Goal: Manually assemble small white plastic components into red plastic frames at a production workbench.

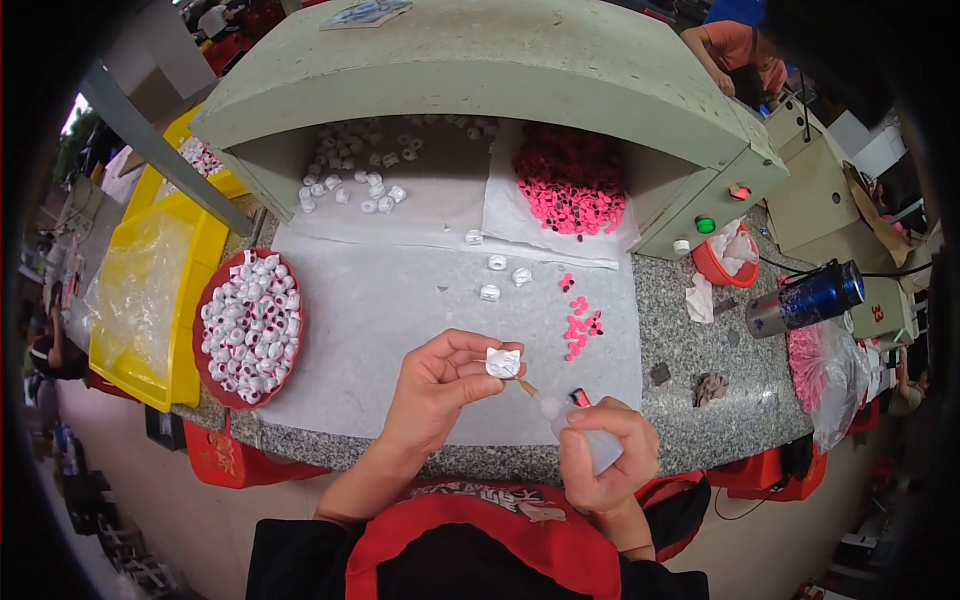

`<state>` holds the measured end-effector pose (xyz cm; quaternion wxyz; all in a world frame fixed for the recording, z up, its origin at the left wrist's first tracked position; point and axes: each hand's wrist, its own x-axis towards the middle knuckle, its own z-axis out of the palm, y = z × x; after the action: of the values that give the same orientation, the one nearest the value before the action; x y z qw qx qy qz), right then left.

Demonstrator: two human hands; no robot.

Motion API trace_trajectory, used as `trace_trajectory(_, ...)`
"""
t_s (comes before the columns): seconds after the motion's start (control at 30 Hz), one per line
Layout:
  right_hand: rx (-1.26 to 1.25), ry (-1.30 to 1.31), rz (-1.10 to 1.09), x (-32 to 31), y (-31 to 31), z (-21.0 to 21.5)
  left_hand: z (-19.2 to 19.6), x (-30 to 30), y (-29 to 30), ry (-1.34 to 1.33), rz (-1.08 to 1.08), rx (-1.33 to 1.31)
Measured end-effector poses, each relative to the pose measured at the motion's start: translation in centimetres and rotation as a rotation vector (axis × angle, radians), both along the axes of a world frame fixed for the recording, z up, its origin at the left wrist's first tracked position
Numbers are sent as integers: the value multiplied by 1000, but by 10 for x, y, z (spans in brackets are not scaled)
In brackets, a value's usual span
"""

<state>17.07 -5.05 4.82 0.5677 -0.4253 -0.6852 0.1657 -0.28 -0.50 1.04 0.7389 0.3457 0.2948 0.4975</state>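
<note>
Between the left hand's [432, 392] pinching fingertips, a small white piece [503, 362] is sitting clamped, while the right hand [606, 452] is gripping a squeeze bottle [578, 428], fingers closed around it, its nozzle touching the piece's underside; loose pink pieces [578, 328] are lying just beyond the fingertips.

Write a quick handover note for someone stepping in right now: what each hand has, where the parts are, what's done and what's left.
Left hand: pinching one small white piece.
Right hand: gripping a squeeze bottle, nozzle at that piece.
Parts: red tray of white pieces at left; loose pink pieces and a few white ones on the white sheet; more of both under the green hood.
Done: cannot tell from this view.
Left: the tray is full.
</note>
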Motion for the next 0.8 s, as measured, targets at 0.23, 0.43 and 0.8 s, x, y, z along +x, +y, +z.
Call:
trace_trajectory(0.23, 26, -21, -30, 3, 0, 1, 0, -2, 0, 13, 19, 13)
trace_trajectory(0.43, 7, -17, -10, 1, -1, 3, 0, -1, 0, 51, 33, 38)
trace_trajectory(0.8, -806, 584, -201, 55, 54, -84, -11, 5, 3, 106, 63, 20)
